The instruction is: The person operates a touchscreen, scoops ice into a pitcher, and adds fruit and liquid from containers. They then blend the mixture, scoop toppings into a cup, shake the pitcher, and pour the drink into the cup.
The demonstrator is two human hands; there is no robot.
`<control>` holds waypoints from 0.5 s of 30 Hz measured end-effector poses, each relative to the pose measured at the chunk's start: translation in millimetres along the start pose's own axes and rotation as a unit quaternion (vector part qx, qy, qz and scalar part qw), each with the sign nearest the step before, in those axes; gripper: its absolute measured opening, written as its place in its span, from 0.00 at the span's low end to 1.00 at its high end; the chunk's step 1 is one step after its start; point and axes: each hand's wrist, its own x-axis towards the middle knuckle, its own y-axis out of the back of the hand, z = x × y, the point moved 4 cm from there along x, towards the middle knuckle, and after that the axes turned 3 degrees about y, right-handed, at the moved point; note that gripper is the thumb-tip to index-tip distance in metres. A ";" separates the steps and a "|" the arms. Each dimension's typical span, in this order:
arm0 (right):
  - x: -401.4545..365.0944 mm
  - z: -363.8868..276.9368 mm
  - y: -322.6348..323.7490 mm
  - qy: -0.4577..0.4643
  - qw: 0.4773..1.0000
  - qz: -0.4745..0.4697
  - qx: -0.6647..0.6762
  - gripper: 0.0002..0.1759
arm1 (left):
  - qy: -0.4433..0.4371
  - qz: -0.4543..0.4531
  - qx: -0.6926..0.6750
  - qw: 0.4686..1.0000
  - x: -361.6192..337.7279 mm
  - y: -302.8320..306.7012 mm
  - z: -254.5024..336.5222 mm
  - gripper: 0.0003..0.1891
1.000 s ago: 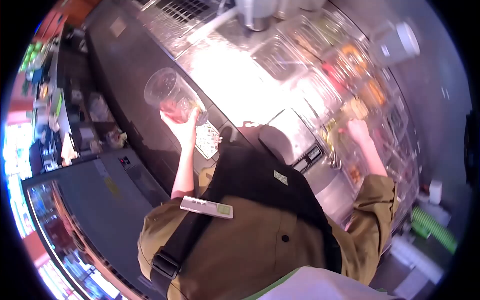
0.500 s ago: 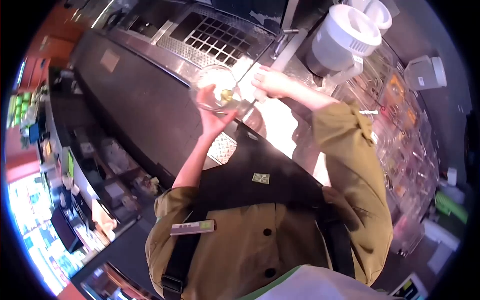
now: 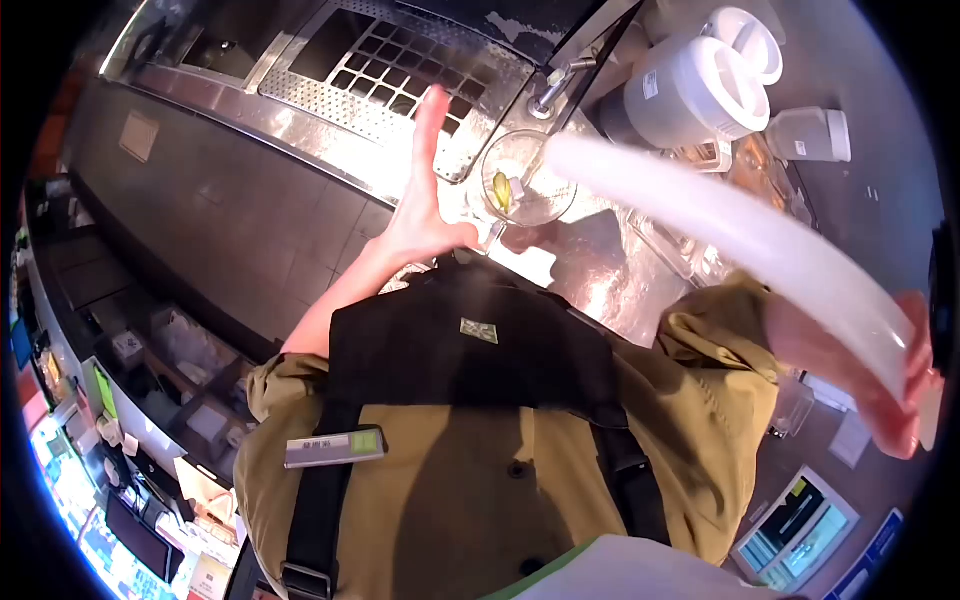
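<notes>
A clear round cup (image 3: 549, 207) stands on the metal counter, with a green piece (image 3: 502, 191) and a pale chunk in its bottom. My left hand (image 3: 422, 218) is just left of the cup, thumb and fingers stretched wide and holding nothing. At the far right, my right hand (image 3: 903, 395) is wrapped round one end of a thick white muddler (image 3: 720, 215). Its rounded tip points back toward the cup and overlaps the cup's right rim in this view.
Two white-lidded pitchers (image 3: 690, 95) and a smaller lidded tub (image 3: 810, 135) stand beyond the cup. A metal tap (image 3: 560, 85) rises behind it, next to a grated drain (image 3: 410, 75). To the lower right is a lit screen (image 3: 797, 535).
My left hand has let go of the cup and spread open. My right hand has moved from beside the cup to the far right, with the muddler now in plain view.
</notes>
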 end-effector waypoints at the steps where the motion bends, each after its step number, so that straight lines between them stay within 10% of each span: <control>1: -1.6 12.2 -7.0 -0.004 0.997 0.046 0.068 0.25 | -0.031 -0.049 0.035 0.998 17.4 -0.8 39.0 0.59; 6: -58.6 128.0 -103.1 -0.266 0.954 0.136 0.003 0.24 | -0.069 -0.063 0.290 0.952 30.5 -55.7 30.3 0.48; 15: -72.3 124.9 -97.9 -0.234 0.946 0.224 0.001 0.22 | -0.117 -0.170 0.247 0.947 42.7 -47.9 35.3 0.33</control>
